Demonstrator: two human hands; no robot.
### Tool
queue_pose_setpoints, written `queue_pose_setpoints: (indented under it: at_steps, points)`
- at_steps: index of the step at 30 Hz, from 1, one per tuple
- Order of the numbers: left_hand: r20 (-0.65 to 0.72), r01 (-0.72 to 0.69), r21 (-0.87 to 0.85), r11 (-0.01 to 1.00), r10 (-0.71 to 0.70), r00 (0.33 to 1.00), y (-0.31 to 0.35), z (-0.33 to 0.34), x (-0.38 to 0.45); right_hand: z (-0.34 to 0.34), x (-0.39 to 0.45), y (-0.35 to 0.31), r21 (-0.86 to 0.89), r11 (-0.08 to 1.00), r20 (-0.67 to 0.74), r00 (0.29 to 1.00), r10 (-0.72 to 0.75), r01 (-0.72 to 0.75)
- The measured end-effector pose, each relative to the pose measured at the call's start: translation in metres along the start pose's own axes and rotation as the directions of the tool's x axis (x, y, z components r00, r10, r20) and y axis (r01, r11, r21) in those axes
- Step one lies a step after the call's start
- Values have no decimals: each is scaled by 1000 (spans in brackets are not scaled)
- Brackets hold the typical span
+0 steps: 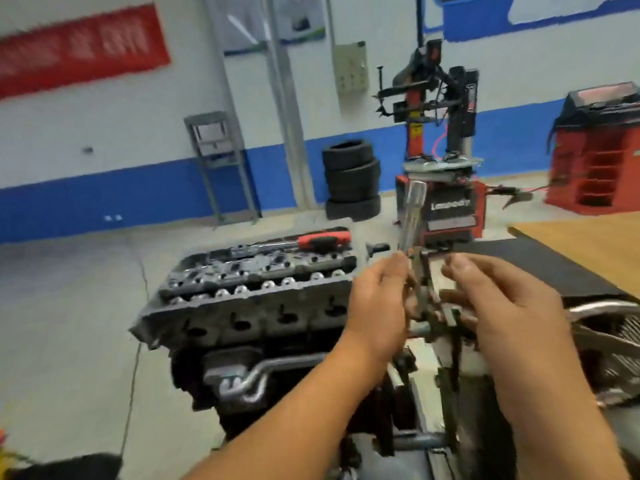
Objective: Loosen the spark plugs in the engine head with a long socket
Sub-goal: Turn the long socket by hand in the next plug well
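Observation:
The engine head [249,292] sits on an engine block at centre left, its valve gear exposed. A ratchet with a red and black handle [298,242] lies along its far edge. My left hand [377,303] holds a long silver socket [412,216] upright by its lower end, just right of the head. My right hand [498,306] is level with it, fingers curled loosely toward the socket's base; whether it grips anything is blurred. A dark metal bracket of the engine stand [433,306] stands between my hands.
A tyre changer [446,188] and a stack of tyres [351,181] stand behind on the concrete floor. A red balancer cabinet [599,157] is at far right. A wooden bench with a black mat [540,261] and a wire basket [609,344] lie to my right.

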State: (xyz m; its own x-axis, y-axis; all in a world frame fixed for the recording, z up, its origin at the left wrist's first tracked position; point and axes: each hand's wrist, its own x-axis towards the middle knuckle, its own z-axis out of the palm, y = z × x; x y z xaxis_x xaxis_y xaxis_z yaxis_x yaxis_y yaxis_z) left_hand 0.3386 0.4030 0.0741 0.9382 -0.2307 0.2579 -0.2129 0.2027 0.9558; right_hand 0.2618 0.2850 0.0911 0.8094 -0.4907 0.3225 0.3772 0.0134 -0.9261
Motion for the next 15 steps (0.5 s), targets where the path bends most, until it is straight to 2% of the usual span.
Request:
queue_pose_setpoints:
  at_steps: [1,2,5,7,9,12,15]
  points:
    - [-82,22,-29,999,-25,996,6,-29,-3,15,-4,1,-35,999,63,998,-27,29]
    - [-155,30,-71,997,-40,987,9,-59,-6,27,-9,4,-62,998,67,997,-25,29]
    - [-327,-77,-196,978,9,945,31,-136,-6,81,-5,3,-131,982,107,987,-124,137]
    - [-391,-145,-207,968,54,919,50,-180,0,121,6,0,-226,932,221,947,-233,282]
    - [-446,-177,-184,967,78,892,71,-218,6,166,25,-9,-306,867,395,881,-260,393]
    - [-528,-212,-198,957,78,845,100,-266,21,235,59,-12,-475,719,640,760,-112,507]
    - [-530,-205,-217,954,61,846,116,-299,35,280,86,-1,-625,449,740,668,78,639]
